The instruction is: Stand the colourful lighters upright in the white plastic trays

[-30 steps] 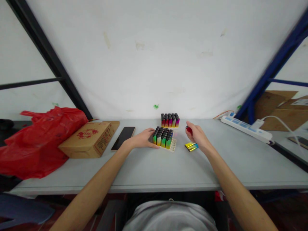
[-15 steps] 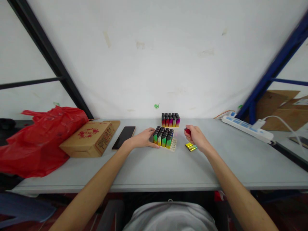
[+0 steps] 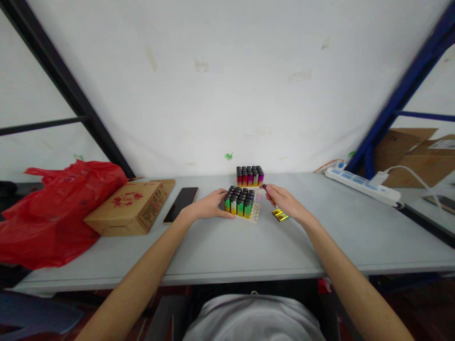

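Several black-topped lighters stand upright in rows in a pale tray, whose right column of slots shows bare. My left hand rests at the tray's left side, thumb along the front and fingers behind, holding it. Right of the tray, my right hand pinches one lighter, its dark end showing past the fingertips. Below that hand a few shiny yellow lighters lie flat on the table. Behind the tray stands a second block of red, purple and yellow lighters.
A dark phone, a cardboard box and a red plastic bag are on the left. On the right are a white power strip with a cable and an open carton. A wall stands behind the table.
My right hand has moved left toward the tray with the lighter, which has turned in its fingers. My left hand stays at the tray. The view has shifted slightly.
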